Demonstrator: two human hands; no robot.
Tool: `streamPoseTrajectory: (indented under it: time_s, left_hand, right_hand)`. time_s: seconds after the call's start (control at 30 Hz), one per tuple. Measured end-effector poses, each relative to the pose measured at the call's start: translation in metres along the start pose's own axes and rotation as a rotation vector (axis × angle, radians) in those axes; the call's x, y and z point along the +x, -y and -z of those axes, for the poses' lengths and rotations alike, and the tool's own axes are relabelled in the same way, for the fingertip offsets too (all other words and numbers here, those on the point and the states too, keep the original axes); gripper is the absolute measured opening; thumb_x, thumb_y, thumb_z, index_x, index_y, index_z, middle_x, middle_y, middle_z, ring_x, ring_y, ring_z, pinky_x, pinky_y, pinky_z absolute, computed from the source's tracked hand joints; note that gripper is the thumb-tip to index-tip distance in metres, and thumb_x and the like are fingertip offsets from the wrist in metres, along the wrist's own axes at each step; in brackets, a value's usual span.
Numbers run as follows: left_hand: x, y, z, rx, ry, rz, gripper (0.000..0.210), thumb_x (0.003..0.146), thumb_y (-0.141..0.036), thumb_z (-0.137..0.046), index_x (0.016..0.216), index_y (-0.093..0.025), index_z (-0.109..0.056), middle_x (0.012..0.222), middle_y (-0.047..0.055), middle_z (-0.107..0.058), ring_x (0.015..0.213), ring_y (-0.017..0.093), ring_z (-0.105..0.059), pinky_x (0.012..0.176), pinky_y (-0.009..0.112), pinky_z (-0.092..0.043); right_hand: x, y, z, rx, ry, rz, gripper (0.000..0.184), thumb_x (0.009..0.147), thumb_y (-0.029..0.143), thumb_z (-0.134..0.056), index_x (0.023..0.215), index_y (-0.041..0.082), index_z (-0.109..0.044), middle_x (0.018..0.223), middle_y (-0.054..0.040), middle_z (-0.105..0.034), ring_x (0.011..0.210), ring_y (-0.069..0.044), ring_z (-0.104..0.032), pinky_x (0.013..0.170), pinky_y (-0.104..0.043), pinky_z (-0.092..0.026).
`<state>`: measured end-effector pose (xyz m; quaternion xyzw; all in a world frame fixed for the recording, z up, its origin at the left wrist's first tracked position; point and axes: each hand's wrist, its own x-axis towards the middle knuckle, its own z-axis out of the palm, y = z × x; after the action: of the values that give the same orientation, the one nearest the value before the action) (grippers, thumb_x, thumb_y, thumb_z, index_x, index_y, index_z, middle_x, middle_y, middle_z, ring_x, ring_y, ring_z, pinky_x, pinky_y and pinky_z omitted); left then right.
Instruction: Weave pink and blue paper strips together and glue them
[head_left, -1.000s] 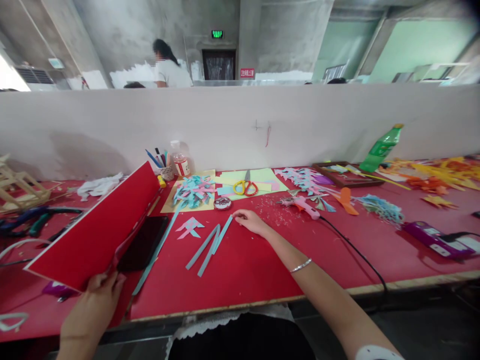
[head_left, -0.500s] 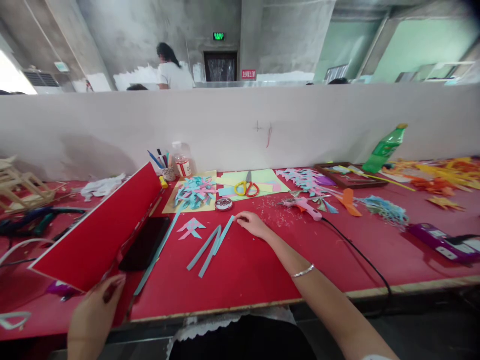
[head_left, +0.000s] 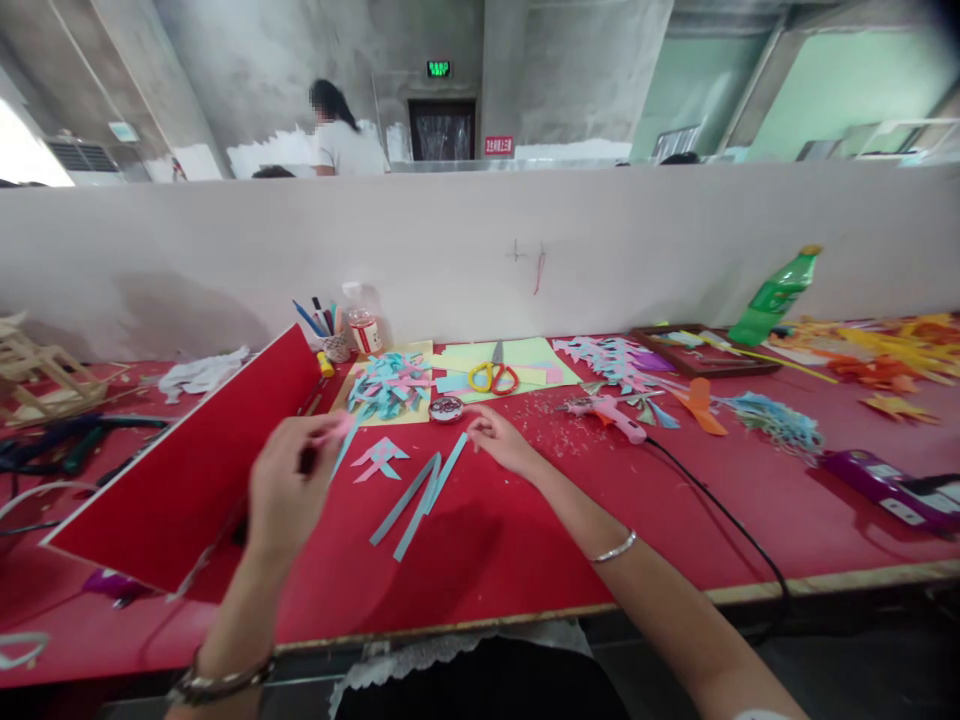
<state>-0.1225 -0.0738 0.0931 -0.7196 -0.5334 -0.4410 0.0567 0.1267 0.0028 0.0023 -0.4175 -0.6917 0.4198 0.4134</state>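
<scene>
My left hand (head_left: pixel 291 485) is raised over the table in front of the leaning red board (head_left: pixel 195 460). Its fingers pinch a small pink paper piece (head_left: pixel 335 428), blurred by motion. My right hand (head_left: pixel 501 442) rests on the red tabletop, index finger stretched toward a small round tin (head_left: pixel 446 409) and thumb apart from it. Just left of its fingertips lie folded blue paper strips (head_left: pixel 431 490). Between the hands sits a pink-and-blue folded paper piece (head_left: pixel 381 459). A long blue strip (head_left: pixel 345 447) runs beside my left hand, partly hidden.
Behind are a pile of blue and pink paper pieces (head_left: pixel 390 388) and scissors (head_left: pixel 493 374). To the right lie a pink glue gun (head_left: pixel 611 415) with its cable, a tilted green bottle (head_left: pixel 776 298) and a purple power strip (head_left: pixel 892 488). A white partition (head_left: pixel 450 250) stands behind.
My left hand has moved up and right from the board's lower edge, now with a pink paper piece in its fingers. My right hand has stayed near the strips, its index finger extending toward the tin.
</scene>
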Motion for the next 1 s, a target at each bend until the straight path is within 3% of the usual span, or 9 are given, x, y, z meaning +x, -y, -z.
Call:
streamPoseTrajectory:
  time_s: [0.13, 0.27, 0.37, 0.5, 0.6, 0.67, 0.73, 0.87, 1.0]
  left_hand:
    - [0.006, -0.047, -0.047, -0.34, 0.421, -0.189, 0.022, 0.081, -0.021, -0.039, 0.094, -0.019, -0.055, 0.094, 0.005, -0.059, 0.087, 0.015, -0.053, 0.077, 0.026, -0.041]
    - [0.007, -0.062, -0.074, -0.666, 0.6, -0.111, 0.02, 0.08, -0.021, -0.04, 0.095, -0.019, -0.052, 0.09, 0.003, -0.055, 0.084, 0.014, -0.051, 0.076, 0.024, -0.041]
    - [0.011, -0.052, -0.088, -0.819, 0.568, 0.024, 0.017, 0.079, -0.022, -0.043, 0.094, -0.019, -0.05, 0.082, 0.001, -0.05, 0.077, 0.011, -0.049, 0.071, 0.022, -0.04]
    - [0.011, -0.03, -0.109, -0.934, 0.459, 0.209, 0.018, 0.077, -0.025, -0.047, 0.094, -0.019, -0.049, 0.074, -0.002, -0.044, 0.067, 0.009, -0.044, 0.064, 0.02, -0.038]
    - [0.004, -0.017, -0.126, -0.994, 0.456, 0.292, 0.018, 0.075, -0.026, -0.052, 0.092, -0.02, -0.051, 0.073, -0.002, -0.044, 0.061, 0.008, -0.041, 0.056, 0.018, -0.036]
    - [-0.002, -0.012, -0.133, -1.062, 0.487, 0.341, 0.022, 0.073, -0.027, -0.054, 0.094, -0.02, -0.051, 0.074, -0.002, -0.045, 0.059, 0.007, -0.04, 0.054, 0.018, -0.036]
    - [-0.006, -0.008, -0.137, -1.158, 0.486, 0.406, 0.024, 0.071, -0.026, -0.057, 0.094, -0.021, -0.052, 0.075, -0.002, -0.045, 0.061, 0.007, -0.042, 0.057, 0.017, -0.038]
    - [-0.005, -0.002, -0.132, -1.316, 0.368, 0.58, 0.02, 0.065, -0.023, -0.061, 0.085, -0.022, -0.056, 0.074, -0.004, -0.045, 0.065, 0.006, -0.045, 0.068, 0.019, -0.042]
    - [0.0, 0.007, -0.128, -1.309, 0.256, 0.638, 0.021, 0.062, -0.023, -0.061, 0.083, -0.022, -0.057, 0.073, -0.005, -0.045, 0.067, 0.006, -0.046, 0.071, 0.021, -0.043]
  right_hand:
    - [0.001, 0.023, 0.004, -0.107, 0.143, 0.263, 0.055, 0.073, 0.018, -0.048, 0.125, 0.024, -0.03, 0.092, -0.0027, -0.049, 0.061, -0.008, -0.045, 0.062, -0.024, -0.041]
    - [0.003, 0.024, 0.016, -0.258, 0.098, 0.324, 0.025, 0.074, 0.022, -0.048, 0.098, 0.018, -0.055, 0.086, -0.0045, -0.052, 0.074, -0.014, -0.047, 0.069, -0.027, -0.039]
    - [0.001, 0.018, 0.027, -0.228, 0.073, 0.231, 0.024, 0.077, 0.014, -0.037, 0.093, 0.017, -0.056, 0.087, -0.0043, -0.055, 0.078, -0.013, -0.049, 0.071, -0.027, -0.038]
    - [-0.009, 0.006, 0.034, -0.174, 0.244, 0.099, 0.036, 0.07, 0.008, -0.042, 0.104, 0.017, -0.049, 0.092, -0.0041, -0.051, 0.067, -0.009, -0.048, 0.062, -0.024, -0.039]
    - [-0.015, -0.003, 0.032, -0.097, 0.299, 0.078, 0.025, 0.07, 0.015, -0.048, 0.095, 0.016, -0.051, 0.091, -0.0035, -0.048, 0.07, -0.009, -0.049, 0.063, -0.023, -0.04]
    - [-0.018, -0.007, 0.031, -0.069, 0.26, 0.083, 0.012, 0.072, 0.021, -0.051, 0.082, 0.015, -0.053, 0.086, -0.0023, -0.048, 0.074, -0.01, -0.049, 0.067, -0.023, -0.04]
    - [-0.019, -0.009, 0.032, -0.034, 0.214, 0.058, 0.012, 0.072, 0.027, -0.053, 0.073, 0.015, -0.052, 0.082, -0.0012, -0.048, 0.072, -0.01, -0.048, 0.067, -0.023, -0.039]
    - [-0.02, -0.009, 0.041, 0.16, 0.15, -0.04, 0.022, 0.071, 0.037, -0.055, 0.07, 0.015, -0.052, 0.081, -0.0005, -0.052, 0.064, -0.008, -0.047, 0.062, -0.023, -0.038]
    - [-0.02, -0.013, 0.046, 0.412, 0.043, -0.096, 0.023, 0.068, 0.039, -0.059, 0.069, 0.016, -0.054, 0.067, 0.0023, -0.052, 0.059, -0.007, -0.046, 0.06, -0.022, -0.038]
